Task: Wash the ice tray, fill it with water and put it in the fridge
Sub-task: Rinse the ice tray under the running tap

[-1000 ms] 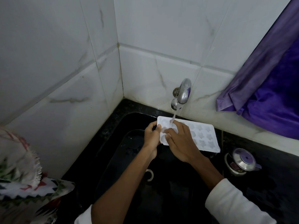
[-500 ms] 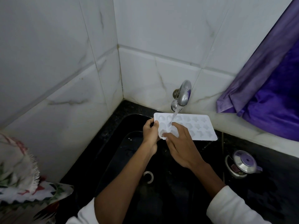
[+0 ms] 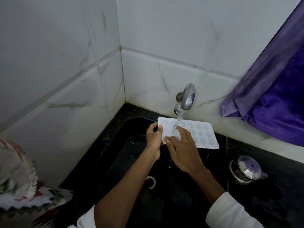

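A white ice tray [image 3: 201, 134] with star-shaped cells is held level over the black sink [image 3: 131, 162], under the metal tap [image 3: 186, 99]. Water runs from the tap onto the tray's left half. My left hand [image 3: 153, 137] grips the tray's left short edge, thumb on top. My right hand [image 3: 182, 147] lies on the tray's near left part, fingers spread over the cells, fingertips in the stream. The tray's near left corner is hidden by my hands.
White tiled walls meet in a corner behind the sink. A purple curtain [image 3: 271, 96] hangs at the right. A small steel lidded pot [image 3: 246, 170] stands on the black counter right of the sink. A patterned cloth [image 3: 19, 183] lies at the left. The drain ring [image 3: 151, 181] shows in the sink bottom.
The tray has shifted slightly left and back under the tap, and my right hand's fingers have slid over its left cells in the water stream.
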Demonstrator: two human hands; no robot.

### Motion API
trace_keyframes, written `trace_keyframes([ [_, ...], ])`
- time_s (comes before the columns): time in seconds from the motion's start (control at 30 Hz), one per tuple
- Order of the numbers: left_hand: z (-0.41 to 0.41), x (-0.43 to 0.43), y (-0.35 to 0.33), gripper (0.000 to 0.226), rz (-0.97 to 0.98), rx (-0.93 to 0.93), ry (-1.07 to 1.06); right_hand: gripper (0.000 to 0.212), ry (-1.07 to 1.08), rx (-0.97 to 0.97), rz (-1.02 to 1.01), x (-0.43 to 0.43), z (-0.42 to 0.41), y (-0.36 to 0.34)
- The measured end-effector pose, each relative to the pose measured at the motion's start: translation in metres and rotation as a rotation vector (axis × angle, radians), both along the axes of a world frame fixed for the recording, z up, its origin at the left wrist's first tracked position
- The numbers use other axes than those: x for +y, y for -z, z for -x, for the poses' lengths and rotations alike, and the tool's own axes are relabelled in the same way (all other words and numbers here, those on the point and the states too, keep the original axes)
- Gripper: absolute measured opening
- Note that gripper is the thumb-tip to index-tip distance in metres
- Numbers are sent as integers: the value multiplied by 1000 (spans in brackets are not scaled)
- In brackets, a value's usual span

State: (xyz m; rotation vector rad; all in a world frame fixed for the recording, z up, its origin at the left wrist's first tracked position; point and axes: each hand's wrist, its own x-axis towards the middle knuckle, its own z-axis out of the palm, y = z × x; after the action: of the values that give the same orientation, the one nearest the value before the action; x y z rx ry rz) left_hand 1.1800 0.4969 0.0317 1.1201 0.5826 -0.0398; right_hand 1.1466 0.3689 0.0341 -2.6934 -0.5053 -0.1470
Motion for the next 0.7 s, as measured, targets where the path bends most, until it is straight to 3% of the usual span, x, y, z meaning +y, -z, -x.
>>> trace_keyframes([
  [0.17, 5, 1, 5, 17, 19, -1, -20, 50, -40, 40, -32, 1, 8, 8],
  [0.27, 9, 3, 10, 20, -8, 3, -22, 33, -59, 70, -204, 2, 17, 9],
  [0.37, 16, 9, 17, 23, -29, 25, -3, 11, 196, -36, -519, -8, 24, 2],
  [0.43, 24, 16, 22, 24, -54, 38, 10, 22, 407, -243, -571, -31, 23, 3],
  [0.5, 33, 22, 28, 24, -66, 52, 20, 40, 583, -277, -461, -62, 17, 9],
  [0.57, 42, 28, 34, 24, -69, 65, 30, 50, 679, -34, -414, -88, 10, 15],
  [0.63, 50, 32, 40, 24, -81, 78, 41, 58, 677, 366, -512, -97, 7, 21],
  [0.7, 58, 36, 49, 24, -112, 98, 50, 43, 636, 582, -683, -95, 13, 30],
])
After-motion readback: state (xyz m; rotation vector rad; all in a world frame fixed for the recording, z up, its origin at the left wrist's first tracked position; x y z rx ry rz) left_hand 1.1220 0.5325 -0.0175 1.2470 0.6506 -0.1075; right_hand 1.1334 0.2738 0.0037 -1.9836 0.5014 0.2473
